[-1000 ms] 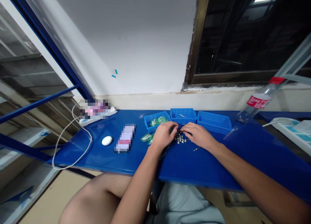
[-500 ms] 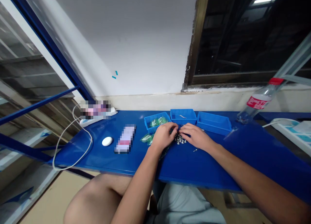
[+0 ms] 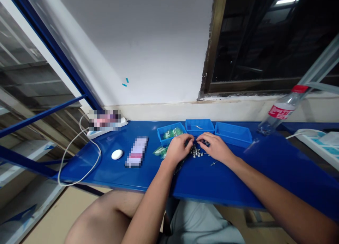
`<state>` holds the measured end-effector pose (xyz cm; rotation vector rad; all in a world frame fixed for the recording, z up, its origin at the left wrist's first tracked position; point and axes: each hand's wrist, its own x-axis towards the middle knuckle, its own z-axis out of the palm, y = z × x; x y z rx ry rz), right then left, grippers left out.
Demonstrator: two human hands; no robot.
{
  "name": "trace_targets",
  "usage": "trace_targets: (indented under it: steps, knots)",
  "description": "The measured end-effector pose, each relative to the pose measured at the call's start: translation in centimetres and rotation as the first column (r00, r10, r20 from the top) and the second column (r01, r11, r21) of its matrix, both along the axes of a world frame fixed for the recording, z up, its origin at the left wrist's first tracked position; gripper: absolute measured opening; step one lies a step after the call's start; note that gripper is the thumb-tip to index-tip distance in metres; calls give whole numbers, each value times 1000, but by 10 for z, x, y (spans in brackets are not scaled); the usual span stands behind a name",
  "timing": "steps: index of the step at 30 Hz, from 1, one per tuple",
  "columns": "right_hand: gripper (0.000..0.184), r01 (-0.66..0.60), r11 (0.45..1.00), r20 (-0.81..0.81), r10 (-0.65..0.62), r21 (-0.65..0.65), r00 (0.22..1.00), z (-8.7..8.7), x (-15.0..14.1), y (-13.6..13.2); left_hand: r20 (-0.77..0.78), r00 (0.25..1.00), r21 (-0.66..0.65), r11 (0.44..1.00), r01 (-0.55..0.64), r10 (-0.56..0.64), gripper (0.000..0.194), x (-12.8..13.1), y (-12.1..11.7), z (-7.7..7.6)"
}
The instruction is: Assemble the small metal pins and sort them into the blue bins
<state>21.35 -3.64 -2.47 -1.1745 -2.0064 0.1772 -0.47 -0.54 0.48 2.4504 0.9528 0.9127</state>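
A pile of small shiny metal pieces lies on the blue table, between my two hands. My left hand rests at the pile's left side, thumb and fingers curled together; what is between them is too small to make out. On the right, my right hand has its fingertips bunched over the pile's far edge, and anything in them is hidden. One loose thin metal pin with a head, rivet-like, lies below my right hand. Green-and-clear plastic packets sit left of my left wrist.
Behind my hands stand three blue trays: a left tray with green packets, a middle tray with thin metal pins, and a right tray. A phone, a white oval object, a cable and a plastic bottle are around.
My right hand has drawn slightly right, away from my left, widening the gap and showing more of the metal pile. The left hand has hardly moved.
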Motion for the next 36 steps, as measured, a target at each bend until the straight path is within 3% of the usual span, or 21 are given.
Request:
trace_targets:
  steps: [10,15,24,30,36]
  knots:
    - [12,4,999,-207,5,45,978,10,-14,-8,42,998,-44,998,45,-43,32,0,3,-4]
    - [12,-34,997,-206,46,65,977,12,-19,-13,46,997,-58,996,68,-65,30,0,3,-4]
    - [13,18,1000,-271,-18,-2,962,3,-15,-9,67,994,-62,994,85,-81,26,-1,2,-4]
    - [14,-17,1000,-340,11,-13,940,3,-16,-8,106,991,-80,993,87,-78,25,0,2,-1]
    - [14,41,999,-306,-46,-22,951,3,-16,-9,126,990,-77,994,76,-66,27,0,3,-1]
